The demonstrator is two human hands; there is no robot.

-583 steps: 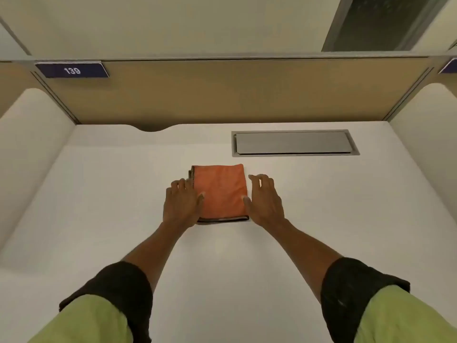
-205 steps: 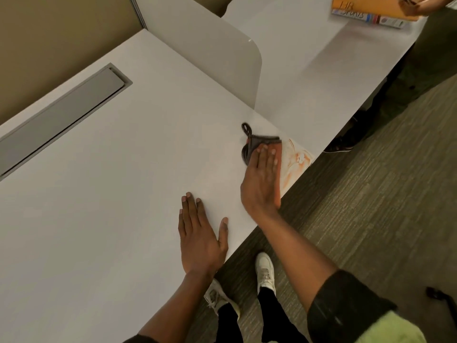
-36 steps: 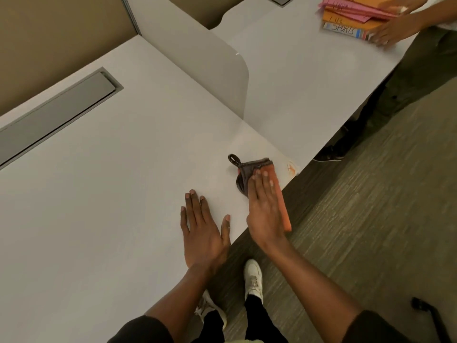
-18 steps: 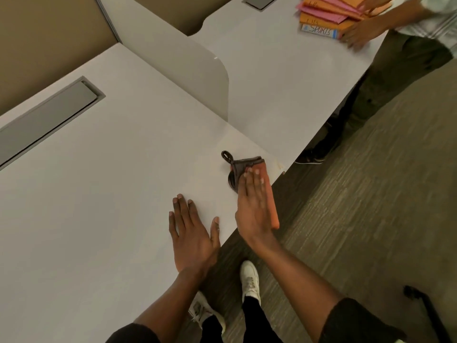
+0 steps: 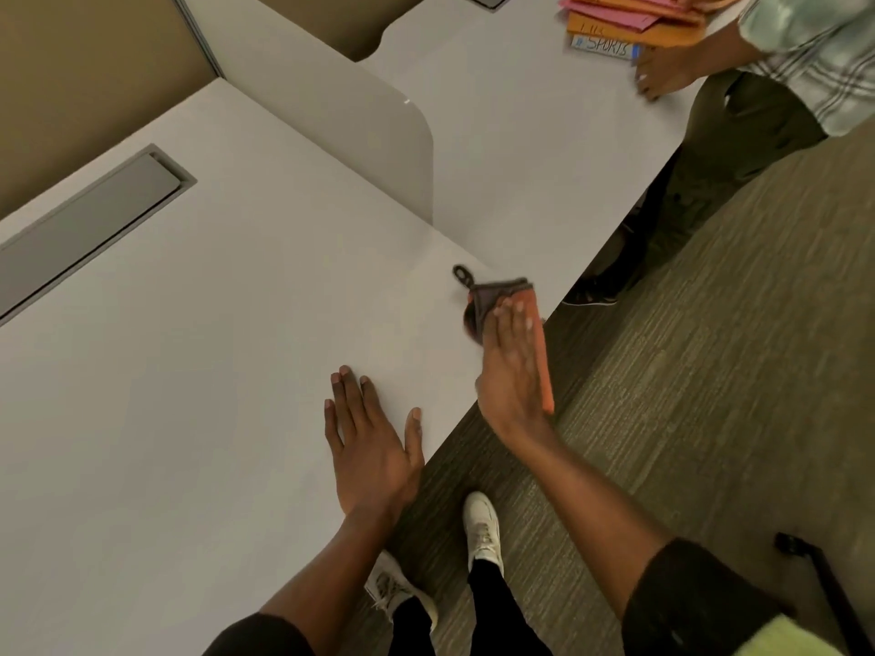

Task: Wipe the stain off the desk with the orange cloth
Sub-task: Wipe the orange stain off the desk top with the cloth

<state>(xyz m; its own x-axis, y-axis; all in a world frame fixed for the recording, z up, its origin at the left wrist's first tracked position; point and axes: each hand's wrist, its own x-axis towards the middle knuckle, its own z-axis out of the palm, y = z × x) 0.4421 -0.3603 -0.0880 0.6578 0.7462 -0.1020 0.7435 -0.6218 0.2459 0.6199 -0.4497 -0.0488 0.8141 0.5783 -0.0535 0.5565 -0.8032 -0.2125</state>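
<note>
The folded orange cloth (image 5: 540, 324), with a dark grey side and a small black loop, lies at the front right corner of the white desk (image 5: 213, 348) and hangs partly past the edge. My right hand (image 5: 513, 366) presses flat on top of it, fingers pointing away from me. My left hand (image 5: 369, 442) rests flat on the desk with fingers spread, a little to the left of the cloth. No orange stain shows on the desk; the spot under the cloth is hidden.
A white divider panel (image 5: 341, 116) separates my desk from the neighbouring desk, where another person's hand (image 5: 663, 73) touches a stack of orange and pink folders (image 5: 625, 16). A grey cable hatch (image 5: 85, 224) is set into my desk. Carpet floor lies to the right.
The orange stain seen by the cloth at the desk corner earlier no longer shows. My right hand keeps the cloth pressed at the desk corner. My view has swung left; my left hand stays planted.
</note>
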